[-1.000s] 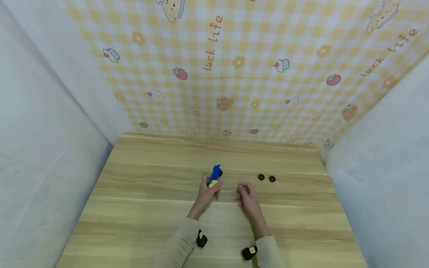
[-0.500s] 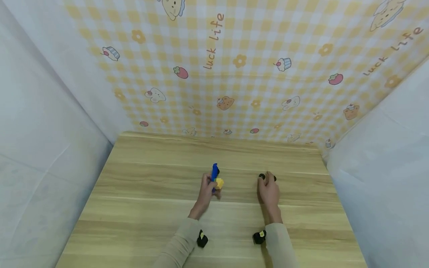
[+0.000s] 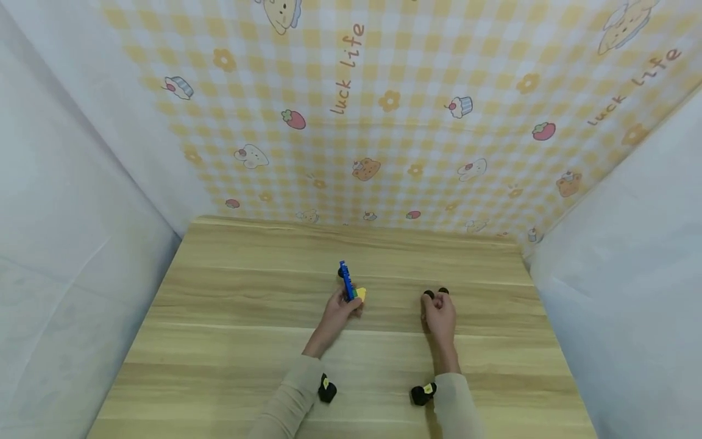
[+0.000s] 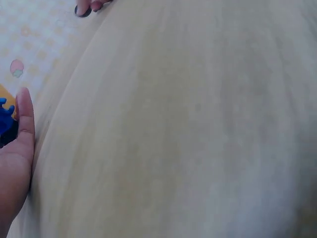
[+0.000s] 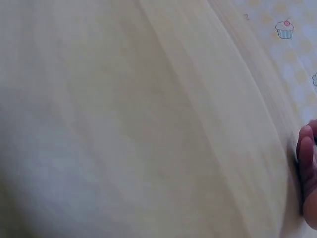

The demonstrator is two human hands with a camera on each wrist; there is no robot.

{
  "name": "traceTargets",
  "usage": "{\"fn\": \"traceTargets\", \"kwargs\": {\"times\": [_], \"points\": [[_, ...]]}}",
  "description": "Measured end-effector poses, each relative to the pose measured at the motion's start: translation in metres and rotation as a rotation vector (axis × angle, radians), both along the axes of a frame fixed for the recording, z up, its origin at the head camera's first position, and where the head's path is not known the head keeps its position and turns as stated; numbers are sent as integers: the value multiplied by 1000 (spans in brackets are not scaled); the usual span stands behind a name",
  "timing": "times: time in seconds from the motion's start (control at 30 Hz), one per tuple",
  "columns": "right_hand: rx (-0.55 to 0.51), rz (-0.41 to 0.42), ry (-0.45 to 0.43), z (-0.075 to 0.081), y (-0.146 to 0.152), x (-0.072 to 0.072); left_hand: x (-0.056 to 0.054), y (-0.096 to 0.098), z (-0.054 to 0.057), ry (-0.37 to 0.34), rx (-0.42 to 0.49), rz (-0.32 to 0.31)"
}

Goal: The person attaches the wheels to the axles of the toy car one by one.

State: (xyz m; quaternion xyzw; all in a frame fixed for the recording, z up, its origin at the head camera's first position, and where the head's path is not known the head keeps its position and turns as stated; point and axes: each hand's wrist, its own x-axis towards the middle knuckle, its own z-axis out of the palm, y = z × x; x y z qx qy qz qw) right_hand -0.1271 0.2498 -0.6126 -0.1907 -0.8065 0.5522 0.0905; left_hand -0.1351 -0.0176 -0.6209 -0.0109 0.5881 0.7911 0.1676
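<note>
My left hand (image 3: 339, 311) grips a toy vehicle (image 3: 348, 281) made of a long blue base with yellow and green parts. A black wheel sits near its far end on the left side. In the left wrist view, the thumb lies along the blue piece (image 4: 6, 119), most of which is cut off by the frame's edge. To the right, my right hand (image 3: 440, 317) has its fingers curled at two loose black wheels. The left wheel (image 3: 429, 294) is pinched at the thumb and fingertips; the other wheel (image 3: 443, 291) shows just beyond the fingers.
Both hands work over a light wood tabletop (image 3: 247, 292). A yellow checked cloth (image 3: 329, 140) with cartoon prints hangs behind it, and white sheets (image 3: 66, 213) stand along both sides. Black wrist cameras (image 3: 327, 390) sit at the sleeves.
My right hand has moved right to the two loose wheels, which have shifted slightly under its fingers. My left hand has turned the toy vehicle, so its far end now tilts left.
</note>
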Motion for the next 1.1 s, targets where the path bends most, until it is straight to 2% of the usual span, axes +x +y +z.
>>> {"fn": "traceTargets", "kwargs": {"times": [0.07, 0.27, 0.47, 0.57, 0.7, 0.8, 0.97, 1.1], "points": [[-84, -37, 34, -1, -4, 6, 0, -1, -1, -4, -8, -3], [-184, -99, 61, -5, -20, 22, 4, 3, -1, 0, -32, -37], [-434, 8, 31, 1, -43, 24, 8, 8, -1, 75, -88, -61], [-502, 83, 8, 2, -59, 25, 10, 12, -2, 81, -137, -61], [-490, 175, -3, -1, -76, 27, 10, 18, -3, 80, -235, -71], [-471, 214, 14, -3, -85, 28, 9, 20, -2, 133, -325, -79], [-411, 310, 21, -4, -92, 24, 6, 18, -2, 227, -467, -42], [-398, 325, 12, -4, -92, 22, 4, 17, -3, 264, -498, -54]]}}
